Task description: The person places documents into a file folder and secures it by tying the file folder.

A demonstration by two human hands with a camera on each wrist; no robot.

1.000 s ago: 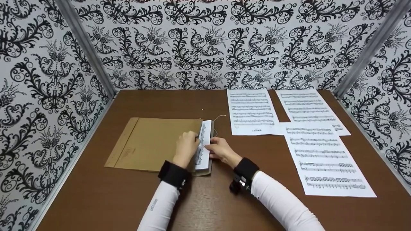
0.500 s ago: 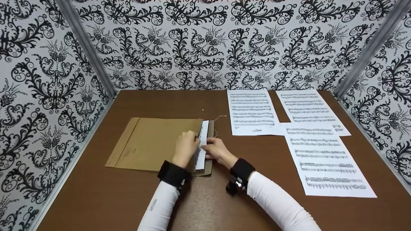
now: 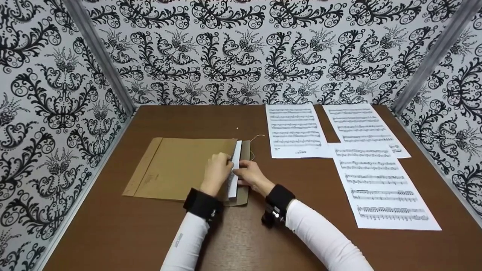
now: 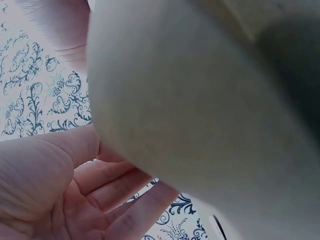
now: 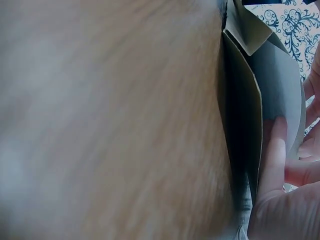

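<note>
A brown paper envelope (image 3: 180, 165) lies on the table with its mouth to the right. My left hand (image 3: 217, 171) grips the upper layer at the mouth, which is lifted. Sheet music (image 3: 233, 190) is mostly inside, with a narrow white strip showing. My right hand (image 3: 253, 176) pinches the protruding edge, thumb on top. In the right wrist view, a finger of the right hand (image 5: 274, 205) lies along the white paper (image 5: 280, 75), close to the envelope layer (image 5: 245, 85). A blurred pale surface covers much of the left wrist view, with a hand (image 4: 45, 185) below it.
Three printed music sheets lie at the right: one at the back (image 3: 295, 131), one at the back right (image 3: 357, 120), and one nearer (image 3: 384, 192), which overlaps the back-right sheet. A thin string (image 3: 258, 136) sticks out by the envelope flap. Patterned walls (image 3: 241, 52) enclose the brown table (image 3: 301, 241).
My right hand has moved left with the sheet music, sliding it deeper into the envelope; the visible white strip is narrower. My left hand stays at the envelope's mouth.
</note>
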